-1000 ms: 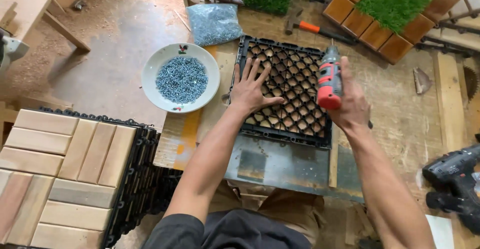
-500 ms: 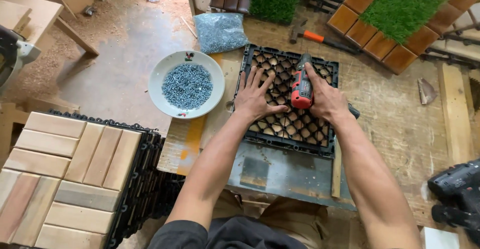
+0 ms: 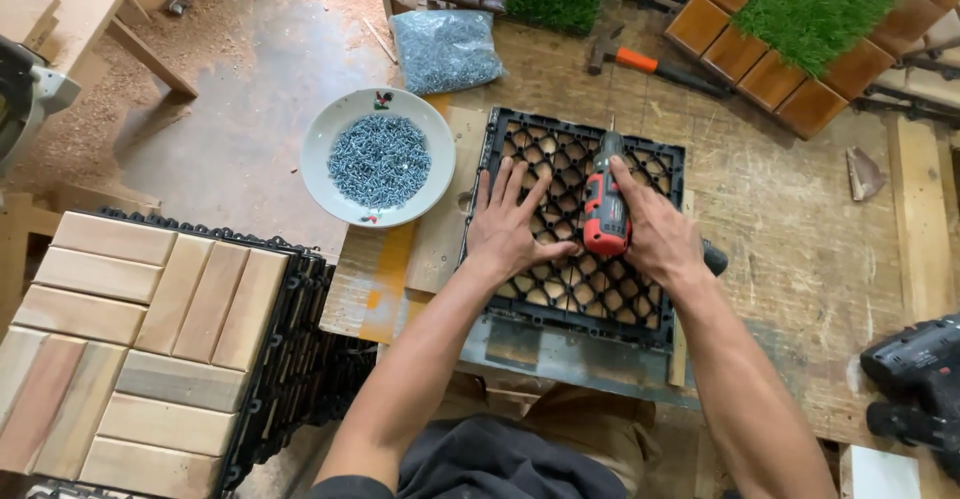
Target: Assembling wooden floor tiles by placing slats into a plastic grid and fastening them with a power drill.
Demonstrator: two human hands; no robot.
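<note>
A black plastic grid tile [image 3: 640, 164] lies face down on the workbench in front of me. My left hand [image 3: 510, 224] presses flat on its left half, fingers spread. My right hand [image 3: 650, 229] grips a red and black cordless screwdriver [image 3: 604, 199], held upright with its tip down on the grid near the tile's middle. A white bowl [image 3: 325, 144] filled with small silver screws [image 3: 380, 159] stands just left of the tile.
A stack of wooden deck tiles [image 3: 150, 339] sits at lower left. A clear bag of screws [image 3: 445, 49] and an orange-handled hammer [image 3: 650, 62] lie at the back. Grass and wood tiles [image 3: 800, 29] fill the back right. A black power tool [image 3: 915, 379] rests at the right edge.
My right hand has brought the screwdriver from above the tile's right edge down to its middle. My left hand stays flat on the grid.
</note>
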